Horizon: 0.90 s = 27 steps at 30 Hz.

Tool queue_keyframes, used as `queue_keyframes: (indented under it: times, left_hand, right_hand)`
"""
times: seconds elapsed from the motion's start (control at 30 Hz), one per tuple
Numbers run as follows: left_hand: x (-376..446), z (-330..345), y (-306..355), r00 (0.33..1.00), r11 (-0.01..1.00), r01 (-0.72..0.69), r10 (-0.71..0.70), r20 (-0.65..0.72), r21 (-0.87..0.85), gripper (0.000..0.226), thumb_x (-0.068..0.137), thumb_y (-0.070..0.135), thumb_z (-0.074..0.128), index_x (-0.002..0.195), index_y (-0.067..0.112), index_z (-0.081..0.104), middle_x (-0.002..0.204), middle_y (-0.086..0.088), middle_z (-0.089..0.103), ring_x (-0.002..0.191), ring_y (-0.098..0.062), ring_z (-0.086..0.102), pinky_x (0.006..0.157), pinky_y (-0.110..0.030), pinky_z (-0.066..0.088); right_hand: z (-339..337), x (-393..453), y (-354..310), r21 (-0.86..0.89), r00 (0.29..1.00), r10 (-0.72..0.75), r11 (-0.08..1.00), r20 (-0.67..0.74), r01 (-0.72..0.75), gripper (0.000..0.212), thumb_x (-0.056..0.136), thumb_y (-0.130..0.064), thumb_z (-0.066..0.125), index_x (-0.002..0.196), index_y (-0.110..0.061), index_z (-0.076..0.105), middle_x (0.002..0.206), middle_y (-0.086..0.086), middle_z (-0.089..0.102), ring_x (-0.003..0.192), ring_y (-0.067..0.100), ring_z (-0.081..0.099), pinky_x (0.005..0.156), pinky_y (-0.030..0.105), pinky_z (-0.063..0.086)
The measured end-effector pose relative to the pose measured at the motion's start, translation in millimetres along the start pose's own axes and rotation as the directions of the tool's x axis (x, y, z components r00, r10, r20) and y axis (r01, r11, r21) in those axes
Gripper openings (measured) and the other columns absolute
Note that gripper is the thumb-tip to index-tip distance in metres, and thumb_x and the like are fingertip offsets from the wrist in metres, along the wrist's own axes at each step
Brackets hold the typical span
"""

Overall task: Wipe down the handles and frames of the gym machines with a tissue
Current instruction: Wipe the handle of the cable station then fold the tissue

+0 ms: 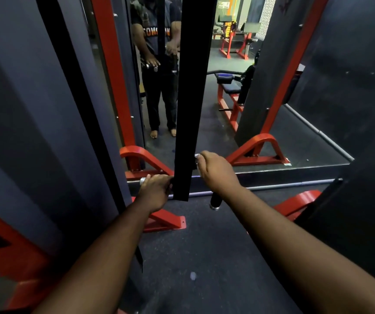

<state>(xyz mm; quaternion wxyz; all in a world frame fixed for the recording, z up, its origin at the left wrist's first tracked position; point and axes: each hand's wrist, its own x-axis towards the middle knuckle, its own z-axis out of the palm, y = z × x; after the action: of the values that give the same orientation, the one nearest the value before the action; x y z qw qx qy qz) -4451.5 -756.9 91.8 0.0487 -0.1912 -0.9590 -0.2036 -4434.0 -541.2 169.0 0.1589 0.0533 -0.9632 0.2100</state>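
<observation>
The strap (186,109) hangs upright in the middle. Left of its lower end the left hand (157,191) grips one handle (143,180); right of it the right hand (216,171) grips another handle (215,201). Behind the strap stands a mirror (216,132). Frame feet (166,220) rest on the floor (204,257) left and right of the strap.
</observation>
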Motion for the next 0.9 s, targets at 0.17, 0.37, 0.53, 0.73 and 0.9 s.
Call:
queue_keyframes:
  times: [0.17,0.37,0.53,0.73,0.9]
  left_hand:
    - [-1,0,1,1.0,1.0,-0.016,0.016,0.012,0.02,0.031,0.1,0.019,0.055,0.129,0.024,0.065,0.125,-0.004,0.068,0.121,-0.033,0.058,0.101,-0.046,0.034]
    - [-6,-2,3,1.0,0.999,0.015,-0.015,-0.001,0.049,0.03,0.101,0.021,0.054,0.129,0.022,0.065,0.128,-0.003,0.067,0.123,-0.032,0.056,0.101,-0.046,0.035]
    - [-6,1,2,0.999,0.998,0.035,-0.036,0.012,0.051,0.027,0.099,0.019,0.055,0.124,0.018,0.066,0.126,-0.005,0.067,0.124,-0.032,0.056,0.107,-0.049,0.032]
    - [-6,1,0,1.0,0.999,0.016,-0.017,0.01,0.041,0.024,0.098,0.016,0.057,0.12,0.013,0.067,0.12,-0.009,0.068,0.118,-0.035,0.058,0.104,-0.053,0.035]
    - [-6,0,6,1.0,0.998,0.018,-0.019,0.022,0.054,0.022,0.099,0.017,0.055,0.117,0.012,0.066,0.119,-0.01,0.068,0.117,-0.036,0.058,0.101,-0.052,0.036]
  right_hand:
    - [6,-16,18,0.203,0.988,0.122,0.974,-0.1,-0.099,0.039,0.105,-0.036,0.035,0.079,-0.016,0.057,0.082,0.003,0.066,0.081,0.028,0.06,0.073,0.041,0.044]
    - [7,-30,46,0.637,0.851,0.438,0.576,0.289,-0.512,0.052,0.098,-0.039,0.036,0.066,-0.012,0.068,0.072,0.01,0.072,0.069,0.014,0.066,0.071,0.029,0.048]
    - [2,-24,18,0.529,0.98,0.197,0.828,0.035,-0.186,0.054,0.103,-0.048,0.032,0.07,-0.017,0.061,0.064,0.0,0.071,0.08,0.014,0.069,0.078,0.031,0.049]
    - [7,-27,27,0.418,0.982,0.178,0.899,-0.067,-0.135,0.055,0.102,-0.059,0.03,0.071,-0.019,0.052,0.067,0.0,0.067,0.069,0.01,0.062,0.07,0.039,0.047]
    - [36,-50,47,0.795,0.901,0.42,0.506,0.111,-0.334,0.075,0.106,-0.062,0.031,0.094,-0.001,0.073,0.094,0.029,0.071,0.085,0.031,0.068,0.091,0.046,0.053]
